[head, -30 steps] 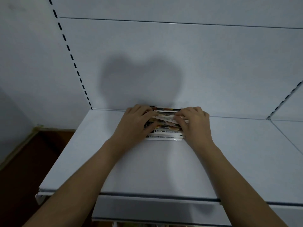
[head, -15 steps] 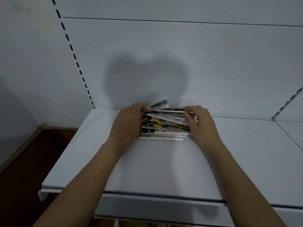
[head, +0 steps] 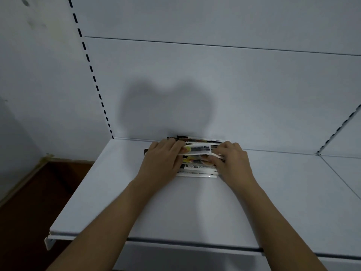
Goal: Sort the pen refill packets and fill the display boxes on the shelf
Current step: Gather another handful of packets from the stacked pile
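Note:
A stack of pen refill packets (head: 197, 169), white with black and yellow print, lies at the back of the white shelf (head: 195, 208) against the rear panel. My left hand (head: 162, 163) grips the stack's left end, fingers curled over the top packet (head: 197, 150). My right hand (head: 232, 163) holds the right end, its fingers pinching the same top packet. The packet is blurred and slightly raised above the rest. No display box shows here.
The shelf's back panel (head: 214, 90) rises behind the stack, with slotted uprights at left (head: 93, 79) and right (head: 340, 130). A neighbouring shelf section (head: 343, 173) lies to the right. Dark brown floor (head: 29, 202) shows at lower left, beyond the shelf's left end.
Both hands spread to the stack's ends and fanned the packets half a second ago. Now they have closed in, and one top packet is held across between them.

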`<state>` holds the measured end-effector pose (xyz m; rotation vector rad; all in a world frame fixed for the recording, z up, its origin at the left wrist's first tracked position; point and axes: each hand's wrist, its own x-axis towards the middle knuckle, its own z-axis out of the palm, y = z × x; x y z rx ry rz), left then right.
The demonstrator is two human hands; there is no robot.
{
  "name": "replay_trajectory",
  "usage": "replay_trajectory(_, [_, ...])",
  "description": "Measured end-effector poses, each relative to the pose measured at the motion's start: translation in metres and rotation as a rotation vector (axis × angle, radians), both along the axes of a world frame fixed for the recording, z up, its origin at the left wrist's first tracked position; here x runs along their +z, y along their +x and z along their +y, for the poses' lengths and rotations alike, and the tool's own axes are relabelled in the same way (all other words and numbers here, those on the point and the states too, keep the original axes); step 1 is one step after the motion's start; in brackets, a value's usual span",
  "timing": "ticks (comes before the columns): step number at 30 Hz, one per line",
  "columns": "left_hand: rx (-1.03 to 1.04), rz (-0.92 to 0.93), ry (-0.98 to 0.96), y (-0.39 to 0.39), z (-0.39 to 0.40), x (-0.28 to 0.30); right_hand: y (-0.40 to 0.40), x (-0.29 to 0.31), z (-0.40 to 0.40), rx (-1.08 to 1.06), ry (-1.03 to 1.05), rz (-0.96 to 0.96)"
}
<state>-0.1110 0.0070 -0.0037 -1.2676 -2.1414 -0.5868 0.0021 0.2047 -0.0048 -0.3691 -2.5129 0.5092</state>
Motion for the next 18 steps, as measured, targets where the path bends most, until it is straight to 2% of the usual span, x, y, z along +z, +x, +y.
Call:
replay_trajectory(4, [-0.023, 0.099, 0.023, 0.002, 0.002, 0.006, 0.004, 0.012, -0.01, 0.038, 0.011, 0.13])
replay_trajectory(7, [-0.049, 0.189, 0.046, -0.001, 0.004, 0.006, 0.004, 0.016, -0.021, 0.18, -0.058, 0.132])
replay_trajectory(9, [-0.049, 0.241, 0.058, -0.005, 0.004, 0.003, 0.003, 0.016, -0.027, 0.274, -0.226, 0.116])
replay_trajectory(11, [-0.033, 0.275, 0.079, -0.008, 0.003, 0.003, 0.004, 0.021, -0.034, 0.281, -0.469, 0.12])
replay_trajectory(13, [-0.003, 0.244, 0.098, -0.011, 0.002, 0.005, 0.006, 0.025, -0.034, 0.222, -0.602, 0.24])
replay_trajectory(15, [0.032, 0.166, 0.096, -0.015, -0.003, 0.006, 0.008, 0.026, -0.026, 0.136, -0.503, 0.284])
replay_trajectory(18, [0.064, 0.013, 0.03, -0.021, -0.007, 0.008, 0.005, 0.013, -0.014, 0.037, -0.205, 0.077])
